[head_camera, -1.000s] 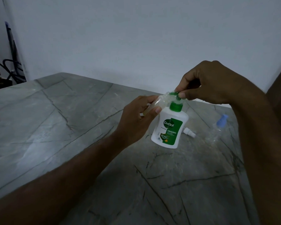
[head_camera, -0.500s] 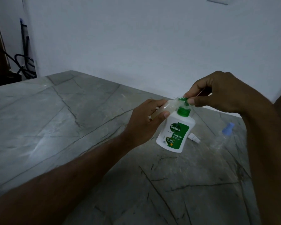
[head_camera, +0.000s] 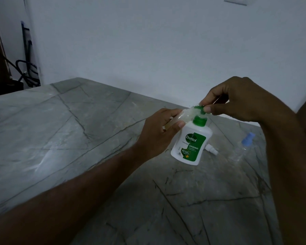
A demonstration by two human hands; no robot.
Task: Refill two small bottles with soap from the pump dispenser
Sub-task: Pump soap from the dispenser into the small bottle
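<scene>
**Nozzle to neck — the first small bottle is at the pump**

The left hand (head_camera: 159, 133) has its fingers and thumb curled round a small clear bottle (head_camera: 179, 117), tipped over on a slant with its open mouth brought up against the green pump head (head_camera: 200, 110). Just beyond those fingertips stands the white pump dispenser (head_camera: 191, 144), upright on the marble table (head_camera: 78, 138). The right hand (head_camera: 237, 101) sits above and slightly behind the dispenser, thumb and fingertips pinching the pump head — whether it is pressing down right now, I cannot tell.

Out to the far side of the right wrist lies the second bottle (head_camera: 240, 151), clear with a blue cap (head_camera: 248, 139), resting on the table and well apart from the action. Between it and the dispenser, just behind the dispenser's base, is a small white cap (head_camera: 211, 150), likely off the bottle in hand.

Handling, as I judge it: that little bottle looks light and thin-walled, so a hard squeeze could flex it or burp soap back out — hold it round the body, below the neck, firmly but gently. Any soap on the outside will make it slippery. The dispenser seems light too and may tip under an off-centre push; a straight-down press on the pump head is safest.
</scene>
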